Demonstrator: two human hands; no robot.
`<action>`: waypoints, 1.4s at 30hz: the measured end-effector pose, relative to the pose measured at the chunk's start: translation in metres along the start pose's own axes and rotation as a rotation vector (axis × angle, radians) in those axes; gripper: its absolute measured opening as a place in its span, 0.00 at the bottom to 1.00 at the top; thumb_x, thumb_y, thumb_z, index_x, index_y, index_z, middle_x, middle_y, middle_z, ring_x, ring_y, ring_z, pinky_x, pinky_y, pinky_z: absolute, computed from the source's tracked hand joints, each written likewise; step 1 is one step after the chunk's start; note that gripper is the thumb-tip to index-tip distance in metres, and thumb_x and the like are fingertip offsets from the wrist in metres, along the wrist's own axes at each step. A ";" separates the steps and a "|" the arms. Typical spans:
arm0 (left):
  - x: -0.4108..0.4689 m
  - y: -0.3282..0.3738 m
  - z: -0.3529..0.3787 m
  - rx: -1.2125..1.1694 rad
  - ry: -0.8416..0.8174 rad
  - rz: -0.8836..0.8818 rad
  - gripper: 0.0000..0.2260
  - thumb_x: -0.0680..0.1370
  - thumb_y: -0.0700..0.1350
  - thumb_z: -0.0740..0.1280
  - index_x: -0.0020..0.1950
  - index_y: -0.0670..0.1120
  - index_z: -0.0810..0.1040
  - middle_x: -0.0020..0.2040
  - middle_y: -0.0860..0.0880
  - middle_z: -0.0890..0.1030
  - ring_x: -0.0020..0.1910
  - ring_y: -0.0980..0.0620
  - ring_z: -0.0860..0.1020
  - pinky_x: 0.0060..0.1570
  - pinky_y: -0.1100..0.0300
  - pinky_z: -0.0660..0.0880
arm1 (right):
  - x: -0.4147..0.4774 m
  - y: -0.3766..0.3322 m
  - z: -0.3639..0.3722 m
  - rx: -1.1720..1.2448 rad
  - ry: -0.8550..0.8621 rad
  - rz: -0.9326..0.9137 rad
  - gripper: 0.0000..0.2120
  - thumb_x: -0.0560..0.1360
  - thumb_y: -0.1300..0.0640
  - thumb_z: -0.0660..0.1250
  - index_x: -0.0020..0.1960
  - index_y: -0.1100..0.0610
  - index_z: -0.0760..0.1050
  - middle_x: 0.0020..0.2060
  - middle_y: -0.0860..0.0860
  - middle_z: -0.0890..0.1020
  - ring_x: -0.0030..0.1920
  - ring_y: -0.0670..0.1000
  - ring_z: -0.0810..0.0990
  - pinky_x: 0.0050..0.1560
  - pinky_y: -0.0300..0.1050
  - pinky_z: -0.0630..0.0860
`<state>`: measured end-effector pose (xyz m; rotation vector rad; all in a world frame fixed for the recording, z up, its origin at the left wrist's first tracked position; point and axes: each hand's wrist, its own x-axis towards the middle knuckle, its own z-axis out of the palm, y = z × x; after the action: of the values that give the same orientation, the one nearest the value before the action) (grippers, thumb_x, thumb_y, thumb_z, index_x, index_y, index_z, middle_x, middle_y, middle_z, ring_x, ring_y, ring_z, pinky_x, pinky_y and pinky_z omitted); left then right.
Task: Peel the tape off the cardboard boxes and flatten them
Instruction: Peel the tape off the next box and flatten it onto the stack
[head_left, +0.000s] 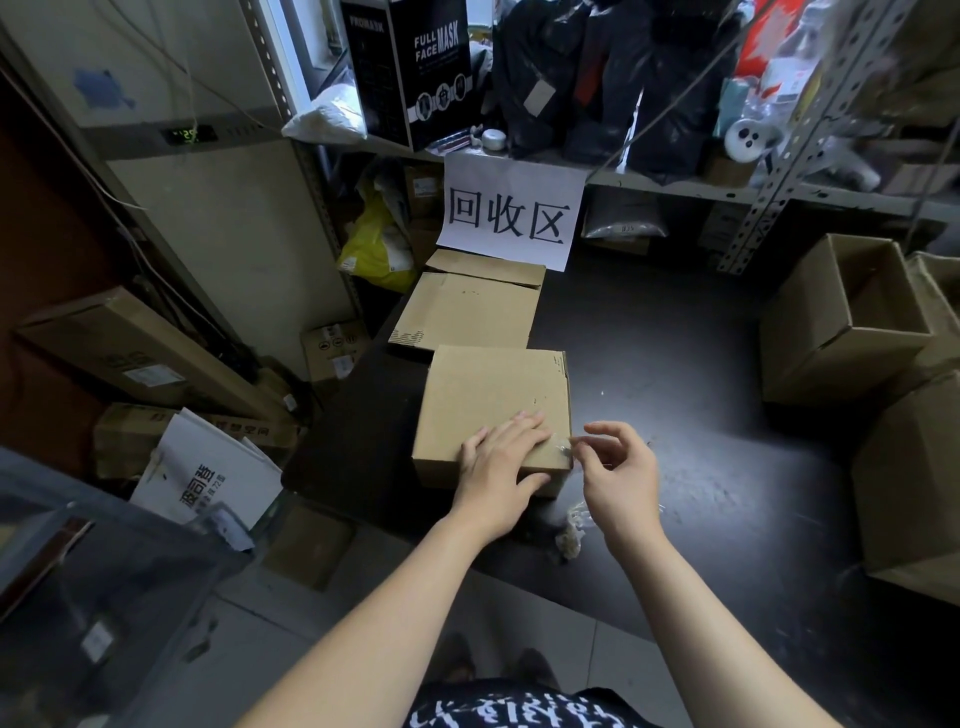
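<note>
Pressing on that cardboard box (493, 400), is that the left hand (498, 467)?

Yes. It lies flat on the lid at the near edge, fingers straight and spread, with the thumb hooked over the near face.

Where does the box sit?

Closed, on the dark table (675, 364), about the middle of it and close to the near edge.

And the right hand (618, 473)?

Just right of the box's near right corner. Thumb and forefinger are nipped together on what looks like a strip of clear tape (563, 448) coming off that corner, though it's hard to see because it's transparent. The other fingers curl loosely.

Anything else on the table?

A crumpled wad of tape (571, 530) by the near edge, below the right wrist. Flattened boxes (467, 306) lie just beyond the closed one, under a paper sign (511, 213) hanging from the shelf. Open boxes (847, 317) stand well off at the right.
</note>
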<state>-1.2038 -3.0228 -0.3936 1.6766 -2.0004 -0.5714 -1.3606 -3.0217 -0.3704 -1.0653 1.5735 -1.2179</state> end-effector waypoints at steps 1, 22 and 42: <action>0.000 0.000 0.000 0.000 0.004 0.000 0.25 0.77 0.47 0.73 0.73 0.58 0.72 0.78 0.65 0.64 0.78 0.67 0.55 0.72 0.64 0.43 | -0.002 -0.001 0.001 0.009 0.003 -0.011 0.10 0.79 0.69 0.68 0.47 0.55 0.77 0.42 0.52 0.87 0.43 0.45 0.84 0.46 0.37 0.77; 0.003 0.004 -0.004 -0.107 0.091 -0.046 0.23 0.75 0.47 0.75 0.70 0.55 0.77 0.76 0.62 0.68 0.77 0.65 0.60 0.76 0.57 0.49 | -0.018 0.008 0.001 -0.203 0.047 -0.079 0.07 0.74 0.58 0.78 0.41 0.48 0.84 0.43 0.46 0.82 0.43 0.46 0.85 0.49 0.38 0.80; -0.009 -0.016 -0.092 -0.026 0.408 0.102 0.17 0.75 0.50 0.70 0.64 0.53 0.80 0.73 0.56 0.74 0.78 0.55 0.64 0.67 0.45 0.70 | -0.020 -0.062 0.047 0.135 -0.312 -0.347 0.04 0.75 0.68 0.75 0.43 0.60 0.85 0.44 0.53 0.84 0.48 0.51 0.85 0.49 0.37 0.77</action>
<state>-1.1356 -3.0180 -0.3297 1.5195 -1.7591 -0.1968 -1.3027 -3.0243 -0.3145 -1.4026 1.0828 -1.2893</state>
